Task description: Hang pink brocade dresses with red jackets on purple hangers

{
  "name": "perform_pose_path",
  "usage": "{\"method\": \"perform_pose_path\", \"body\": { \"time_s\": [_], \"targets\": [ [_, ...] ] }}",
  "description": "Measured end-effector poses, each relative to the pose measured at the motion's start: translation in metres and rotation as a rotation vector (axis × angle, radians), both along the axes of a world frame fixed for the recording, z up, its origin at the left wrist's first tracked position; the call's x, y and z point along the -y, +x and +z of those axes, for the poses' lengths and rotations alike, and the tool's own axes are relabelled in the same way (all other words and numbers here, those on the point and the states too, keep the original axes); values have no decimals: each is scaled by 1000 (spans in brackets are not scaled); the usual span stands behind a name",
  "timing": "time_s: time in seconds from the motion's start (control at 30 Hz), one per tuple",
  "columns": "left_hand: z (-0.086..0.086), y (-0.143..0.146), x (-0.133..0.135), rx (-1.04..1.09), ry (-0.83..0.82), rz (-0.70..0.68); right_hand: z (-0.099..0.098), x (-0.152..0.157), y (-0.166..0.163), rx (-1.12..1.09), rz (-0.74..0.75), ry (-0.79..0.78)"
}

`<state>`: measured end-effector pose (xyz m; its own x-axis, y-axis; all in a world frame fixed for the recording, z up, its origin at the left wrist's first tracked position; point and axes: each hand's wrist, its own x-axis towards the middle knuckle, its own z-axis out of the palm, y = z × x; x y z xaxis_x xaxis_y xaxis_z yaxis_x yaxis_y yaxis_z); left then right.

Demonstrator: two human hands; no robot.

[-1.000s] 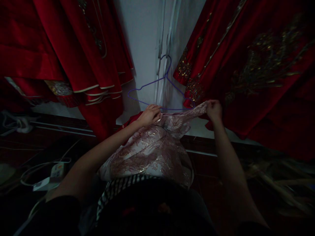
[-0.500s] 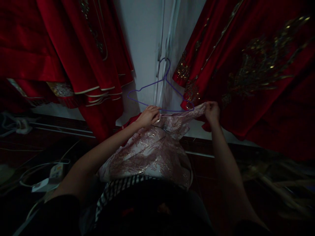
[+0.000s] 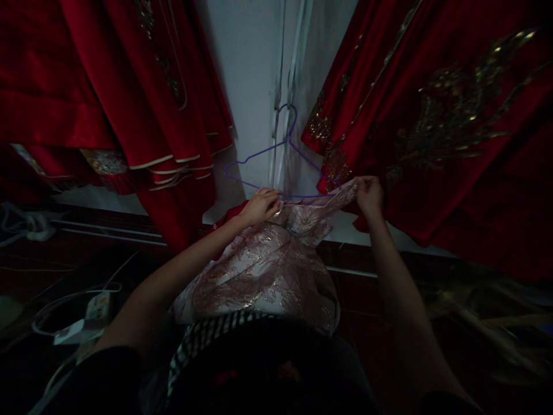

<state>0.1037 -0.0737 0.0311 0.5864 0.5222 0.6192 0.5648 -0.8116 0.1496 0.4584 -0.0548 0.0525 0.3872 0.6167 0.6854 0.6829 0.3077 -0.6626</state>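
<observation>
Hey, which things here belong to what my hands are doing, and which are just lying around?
Part of the job:
pale patterned garment, held by your left hand and right hand
purple hanger, at the garment's upper edge

Just around:
red garments on the left
red garment on the right
white device with a cable

Dim exposure, cool in cast: brightest area the pale panel [image 3: 242, 75], softly shadowed beside the hem of the left red drapery [image 3: 99, 86], with falloff to near-black at the lower corners and over the wearer's dark clothing [image 3: 259, 369]. Small glints on gold sequins [image 3: 447, 109] and on metallic thread in the brocade garment [image 3: 276, 259]. Wide-angle stretching towards the edges; clutter [image 3: 488, 323] at lower right smeared, its detail unreadable.
</observation>
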Motion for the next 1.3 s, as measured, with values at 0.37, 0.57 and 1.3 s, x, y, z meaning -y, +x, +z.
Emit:
{"method": "perform_pose_path", "body": {
  "time_s": [0.37,0.57,1.3],
  "targets": [
    [-3,34,-5,333,-195,-28,21,-5,-84,204,24,93],
    [13,-29,-24,634,-166,205,18,-11,-76,139,64,75],
    [-25,-127,-106,845,-394,516,26,-17,-58,125,129,72]
  ]
}}
